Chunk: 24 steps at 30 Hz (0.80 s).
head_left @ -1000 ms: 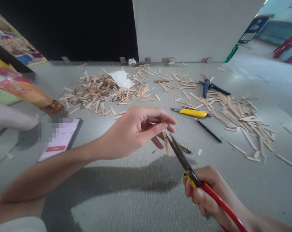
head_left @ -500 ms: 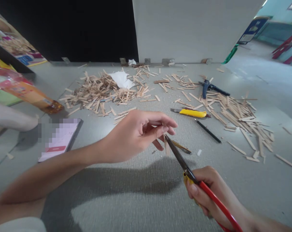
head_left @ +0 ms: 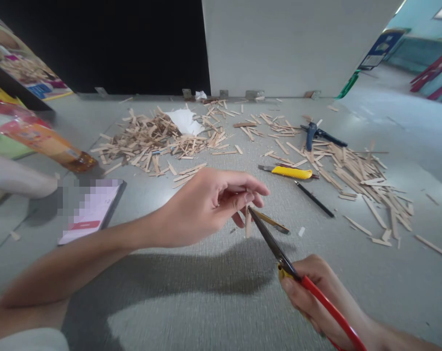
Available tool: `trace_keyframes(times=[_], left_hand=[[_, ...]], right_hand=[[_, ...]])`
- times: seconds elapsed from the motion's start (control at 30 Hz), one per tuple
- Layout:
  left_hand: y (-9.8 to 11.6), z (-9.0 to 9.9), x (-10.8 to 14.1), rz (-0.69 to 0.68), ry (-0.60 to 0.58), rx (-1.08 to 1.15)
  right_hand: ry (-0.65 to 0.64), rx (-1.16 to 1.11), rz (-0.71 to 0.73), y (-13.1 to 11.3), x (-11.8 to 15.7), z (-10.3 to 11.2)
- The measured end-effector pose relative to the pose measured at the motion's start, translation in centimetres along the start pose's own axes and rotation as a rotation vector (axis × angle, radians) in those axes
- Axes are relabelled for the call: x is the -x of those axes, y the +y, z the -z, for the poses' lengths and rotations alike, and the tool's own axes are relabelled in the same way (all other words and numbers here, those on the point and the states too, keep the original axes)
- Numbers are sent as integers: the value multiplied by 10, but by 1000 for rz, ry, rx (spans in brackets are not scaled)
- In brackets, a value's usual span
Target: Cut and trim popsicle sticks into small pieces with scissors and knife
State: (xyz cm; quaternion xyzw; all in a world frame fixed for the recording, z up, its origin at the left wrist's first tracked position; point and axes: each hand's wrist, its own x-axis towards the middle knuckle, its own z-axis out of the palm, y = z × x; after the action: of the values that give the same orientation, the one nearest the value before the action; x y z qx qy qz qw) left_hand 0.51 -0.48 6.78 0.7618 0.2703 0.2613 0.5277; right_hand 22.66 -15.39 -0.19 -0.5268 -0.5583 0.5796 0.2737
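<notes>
My left hand (head_left: 209, 209) pinches a small flat wooden strip (head_left: 247, 225), which hangs down from thumb and fingertips. My right hand (head_left: 317, 292) is wrapped round the red handles of a pair of scissors (head_left: 270, 239). The dark blades point up and left, and their tips touch the strip just under my left thumb. Behind the blades, a thin yellowish cutter (head_left: 275, 224) lies on the grey surface. Beyond my left fingers rest a yellow utility knife (head_left: 292, 171) and a black pen (head_left: 315, 199).
A heap of wooden strips (head_left: 136, 141) with white tissue (head_left: 185, 121) lies back left; more strips (head_left: 359, 170) and dark-blue-handled pliers (head_left: 311, 134) lie right. A phone (head_left: 92, 209) and an orange bottle (head_left: 45, 141) are left, beside another person's limb (head_left: 19, 178). A panel (head_left: 279, 48) stands behind.
The scissor tips have shifted slightly left and down against the strip. The strip now hangs a little further left and straighter. My left hand has barely moved.
</notes>
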Motion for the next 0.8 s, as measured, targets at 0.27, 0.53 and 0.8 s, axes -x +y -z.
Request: trace_keyframes(times=[0.27,0.53,0.8], left_hand=[[1,6,-1,-81,-67,-78],[1,4,-6,16,-63,97],[0,5,-9,59,10,108]], right_hand=[[-83,-132,-126,0,5,3],[-59,-286,-117,11,8,4],[-86,-340,26,14,12,6]])
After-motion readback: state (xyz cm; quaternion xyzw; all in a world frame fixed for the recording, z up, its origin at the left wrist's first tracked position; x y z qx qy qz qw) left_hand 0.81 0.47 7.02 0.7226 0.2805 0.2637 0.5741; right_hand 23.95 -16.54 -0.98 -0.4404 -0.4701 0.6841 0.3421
